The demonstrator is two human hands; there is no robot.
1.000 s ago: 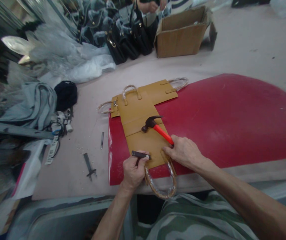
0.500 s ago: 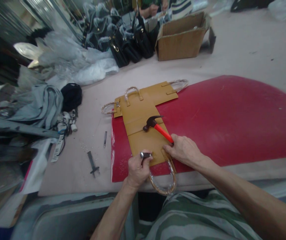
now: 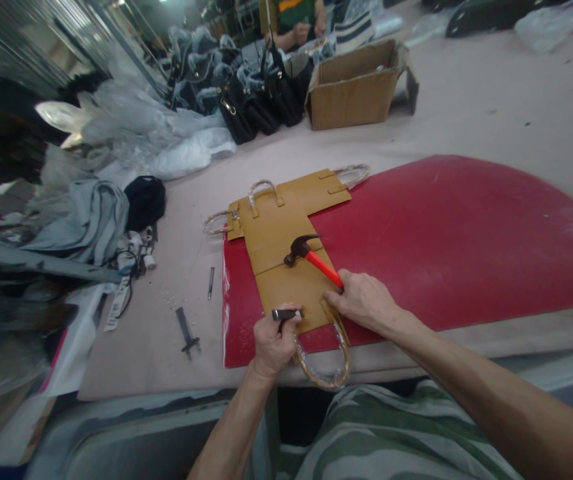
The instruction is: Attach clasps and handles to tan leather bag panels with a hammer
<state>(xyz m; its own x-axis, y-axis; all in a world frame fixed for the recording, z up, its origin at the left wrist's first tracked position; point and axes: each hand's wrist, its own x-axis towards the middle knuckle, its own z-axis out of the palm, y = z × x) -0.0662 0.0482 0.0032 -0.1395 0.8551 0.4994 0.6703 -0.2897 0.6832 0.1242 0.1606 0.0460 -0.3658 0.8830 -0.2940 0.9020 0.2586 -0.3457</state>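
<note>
Left hand [image 3: 272,340] at the near edge of the tan panel [image 3: 286,260], fingers pinching a short dark punch [image 3: 286,313] whose metal end shows at its top, set at the panel's near-left corner. Right hand [image 3: 363,300] just to the right, fingers wrapped round the orange handle of a hammer [image 3: 311,257], black head raised over the panel's middle. Panel lying flat across the left end of a red mat [image 3: 441,233], near handle loop [image 3: 323,363] hanging past the table [image 3: 491,107] edge between the two hands. More tan panels stacked at the far end, with wrapped loops [image 3: 353,173] jutting off the mat's far-left corner.

Left of the mat, a bare strip of table holding a thin metal pin [image 3: 211,283] and a dark tool [image 3: 186,330], both well apart from the hands. Beyond that, clutter: grey cloth [image 3: 86,223], a black bundle [image 3: 145,197], clear plastic bags [image 3: 166,143]. Wide open mat to the right of the hammer, and open table further off. Far side: a cardboard box [image 3: 356,90] and a row of black bags [image 3: 256,100]. Another person's hands [image 3: 299,30] at the far edge.
</note>
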